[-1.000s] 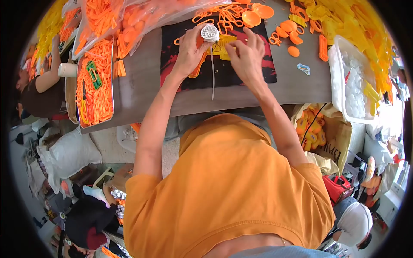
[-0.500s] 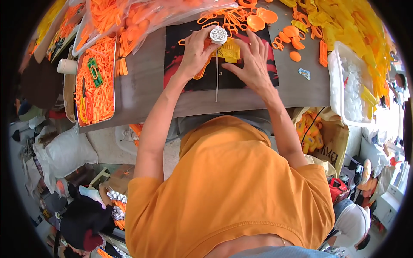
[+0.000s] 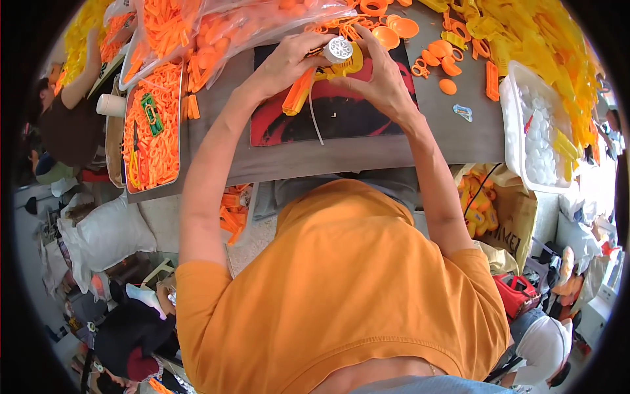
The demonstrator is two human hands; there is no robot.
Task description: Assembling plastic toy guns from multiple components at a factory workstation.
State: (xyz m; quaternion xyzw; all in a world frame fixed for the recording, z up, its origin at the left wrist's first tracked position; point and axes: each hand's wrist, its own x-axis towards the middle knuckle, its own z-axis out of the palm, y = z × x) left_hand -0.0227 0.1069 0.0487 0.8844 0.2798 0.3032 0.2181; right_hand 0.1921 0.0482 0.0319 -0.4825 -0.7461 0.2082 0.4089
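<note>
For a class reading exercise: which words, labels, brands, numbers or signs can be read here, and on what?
Brown sack, below the table at right: large dark lettering, which I won't copy out.
Small blue-and-white piece, on the table: any marking is too small to read.
Nothing else is legible.

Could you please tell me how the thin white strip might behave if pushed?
The thin white strip would probably flex, since it is slender and gently curved. It is likely light, being so narrow. Its lower end looks free, so it may swing aside.
</note>
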